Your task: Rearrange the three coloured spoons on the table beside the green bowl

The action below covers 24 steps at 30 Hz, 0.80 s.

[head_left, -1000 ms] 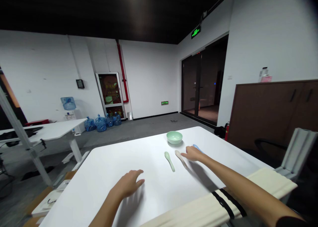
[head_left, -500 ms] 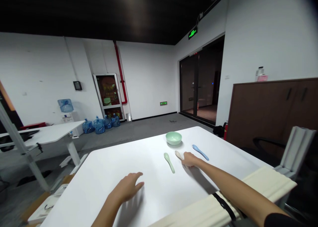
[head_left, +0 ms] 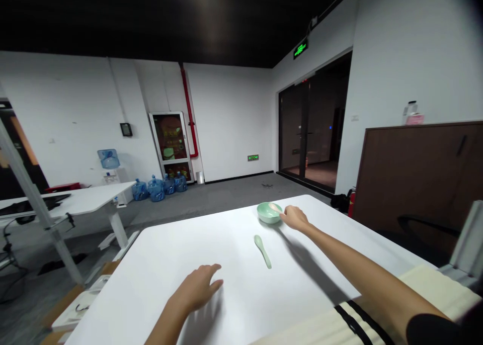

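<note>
My right hand (head_left: 296, 218) is stretched out over the far side of the white table (head_left: 169, 254) and pinches a beige spoon (head_left: 274, 207). The spoon's bowl end hangs over the pale green bowl (head_left: 268, 213). A green spoon (head_left: 262, 250) lies flat on the table nearer to me, left of my right arm. My left hand (head_left: 197, 287) rests palm down on the table close to me, fingers spread, holding nothing. The blue spoon is hidden, probably behind my right hand or arm.
A cream cloth with dark stripes (head_left: 377, 310) lies at the table's near right edge. Another white desk (head_left: 75, 196) stands to the left, with blue water jugs (head_left: 158, 186) beyond it. A brown cabinet (head_left: 415, 174) and a dark chair (head_left: 426, 229) stand at the right.
My right hand took hold of the beige spoon on the table and carried it up to the green bowl. The blue spoon went out of sight. My left hand stayed put.
</note>
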Each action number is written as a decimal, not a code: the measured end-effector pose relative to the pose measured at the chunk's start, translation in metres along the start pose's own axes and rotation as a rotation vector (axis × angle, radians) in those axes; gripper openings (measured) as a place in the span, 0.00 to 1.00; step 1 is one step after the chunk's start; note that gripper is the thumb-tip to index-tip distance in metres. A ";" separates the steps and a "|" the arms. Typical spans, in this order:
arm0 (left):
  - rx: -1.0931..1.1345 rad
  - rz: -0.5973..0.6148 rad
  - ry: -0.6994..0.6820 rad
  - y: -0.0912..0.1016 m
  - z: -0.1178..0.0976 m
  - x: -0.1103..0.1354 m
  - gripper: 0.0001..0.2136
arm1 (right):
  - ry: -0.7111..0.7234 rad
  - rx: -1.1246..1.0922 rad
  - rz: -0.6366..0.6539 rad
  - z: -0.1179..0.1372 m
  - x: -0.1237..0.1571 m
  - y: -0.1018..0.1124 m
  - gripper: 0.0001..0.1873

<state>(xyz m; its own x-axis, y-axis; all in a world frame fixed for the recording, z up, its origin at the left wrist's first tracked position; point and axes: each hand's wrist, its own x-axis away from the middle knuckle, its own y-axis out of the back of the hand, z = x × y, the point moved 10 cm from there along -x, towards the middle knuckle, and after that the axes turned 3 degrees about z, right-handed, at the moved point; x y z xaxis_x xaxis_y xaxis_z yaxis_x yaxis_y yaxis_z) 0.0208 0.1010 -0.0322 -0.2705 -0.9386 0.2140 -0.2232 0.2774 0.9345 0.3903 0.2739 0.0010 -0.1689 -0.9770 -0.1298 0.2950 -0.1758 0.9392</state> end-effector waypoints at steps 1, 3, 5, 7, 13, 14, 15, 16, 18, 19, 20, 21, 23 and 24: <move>0.002 -0.001 0.003 0.000 0.001 0.000 0.26 | -0.013 0.002 -0.009 0.001 -0.007 0.000 0.16; 0.007 -0.002 0.010 0.000 0.003 -0.001 0.26 | -0.039 0.003 -0.015 0.002 -0.021 -0.004 0.16; 0.015 -0.001 0.015 -0.001 0.004 -0.001 0.26 | -0.067 -0.001 -0.016 0.001 -0.035 -0.013 0.16; 0.022 -0.001 0.016 -0.001 0.004 -0.003 0.26 | -0.092 -0.008 -0.016 0.001 -0.047 -0.024 0.18; 0.023 0.007 0.032 -0.002 0.009 -0.008 0.26 | -0.120 -0.039 0.025 0.000 -0.075 -0.055 0.25; 0.028 0.010 0.037 -0.003 0.010 -0.009 0.26 | -0.125 -0.040 0.037 -0.001 -0.077 -0.059 0.24; 0.034 0.011 0.040 -0.004 0.011 -0.009 0.27 | -0.131 -0.040 0.048 -0.002 -0.080 -0.062 0.24; 0.039 0.010 0.043 -0.004 0.012 -0.010 0.27 | -0.136 -0.039 0.058 -0.003 -0.081 -0.064 0.24; 0.041 0.011 0.041 -0.006 0.013 -0.011 0.27 | -0.141 -0.042 0.078 -0.005 -0.083 -0.068 0.25; 0.038 0.010 0.039 -0.006 0.014 -0.011 0.27 | -0.140 -0.044 0.087 -0.005 -0.083 -0.069 0.26; 0.035 0.008 0.037 -0.006 0.014 -0.011 0.27 | -0.137 -0.047 0.094 -0.005 -0.082 -0.069 0.27; 0.034 0.006 0.035 -0.006 0.014 -0.012 0.27 | -0.130 -0.050 0.095 -0.004 -0.081 -0.068 0.27; 0.036 0.002 0.036 -0.006 0.015 -0.012 0.27 | -0.113 -0.056 0.078 -0.002 -0.075 -0.061 0.25; 0.038 0.001 0.039 -0.006 0.016 -0.012 0.27 | -0.102 -0.061 0.066 -0.001 -0.070 -0.055 0.24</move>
<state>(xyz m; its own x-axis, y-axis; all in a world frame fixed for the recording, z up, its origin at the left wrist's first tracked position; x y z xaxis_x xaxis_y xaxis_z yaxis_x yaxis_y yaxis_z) 0.0107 0.1135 -0.0446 -0.2340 -0.9455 0.2263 -0.2585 0.2849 0.9230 0.3871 0.3519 -0.0422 -0.2408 -0.9700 -0.0328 0.3646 -0.1218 0.9232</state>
